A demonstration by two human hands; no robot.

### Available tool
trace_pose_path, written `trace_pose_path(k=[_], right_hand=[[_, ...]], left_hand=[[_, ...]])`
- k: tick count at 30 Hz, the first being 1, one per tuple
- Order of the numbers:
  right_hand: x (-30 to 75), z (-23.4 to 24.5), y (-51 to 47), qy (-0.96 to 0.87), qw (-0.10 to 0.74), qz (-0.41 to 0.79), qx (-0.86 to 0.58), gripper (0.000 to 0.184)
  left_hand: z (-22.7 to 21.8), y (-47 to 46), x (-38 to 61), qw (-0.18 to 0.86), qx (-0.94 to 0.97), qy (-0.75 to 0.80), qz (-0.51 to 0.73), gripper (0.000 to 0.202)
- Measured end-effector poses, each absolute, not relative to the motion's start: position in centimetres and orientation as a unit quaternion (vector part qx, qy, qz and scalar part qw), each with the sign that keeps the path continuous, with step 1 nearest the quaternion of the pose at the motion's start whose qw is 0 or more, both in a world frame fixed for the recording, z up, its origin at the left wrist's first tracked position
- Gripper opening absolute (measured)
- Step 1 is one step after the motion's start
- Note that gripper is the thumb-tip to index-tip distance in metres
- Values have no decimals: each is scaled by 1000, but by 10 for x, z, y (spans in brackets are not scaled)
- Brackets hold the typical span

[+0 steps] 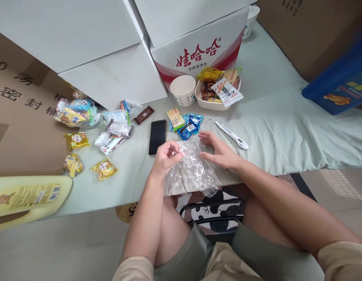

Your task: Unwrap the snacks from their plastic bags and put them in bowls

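A crinkled clear plastic bag (191, 168) hangs over the near edge of the cloth-covered table. My left hand (166, 158) pinches its upper left side between thumb and fingers. On the other side, my right hand (217, 150) has its fingers apart, the thumb near the plastic; whether it touches is hard to see. Just beyond the bag lie blue snack packets (189, 127) and a yellow-green biscuit packet (175, 118). A dark phone (157, 136) rests left of them, and a white utility knife (232, 135) is right of my right hand.
A paper cup (183, 90) and a white bowl (212, 103) of snacks stand before a printed carton (198, 50). Wrapped snacks (110, 136) are scattered at left, near a yellow jug (31, 195). A blue container (339, 78) stands at right.
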State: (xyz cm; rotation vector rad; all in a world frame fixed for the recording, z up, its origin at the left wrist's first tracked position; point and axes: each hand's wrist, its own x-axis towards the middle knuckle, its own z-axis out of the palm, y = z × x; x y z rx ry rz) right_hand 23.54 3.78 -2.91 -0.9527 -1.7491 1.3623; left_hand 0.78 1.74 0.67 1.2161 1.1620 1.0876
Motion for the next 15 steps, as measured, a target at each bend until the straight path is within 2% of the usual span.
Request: trace_pose_path(k=[5, 12, 15], right_hand=[[232, -26, 33, -658, 310, 613, -308, 77], [232, -22, 36, -606, 378, 595, -367, 57], [233, -22, 38, -571, 407, 599, -387, 54]], left_hand=[[11, 16, 11, 551, 509, 457, 478, 43], [10, 17, 10, 544, 513, 475, 463, 42], [9, 18, 10, 547, 509, 484, 455, 43]])
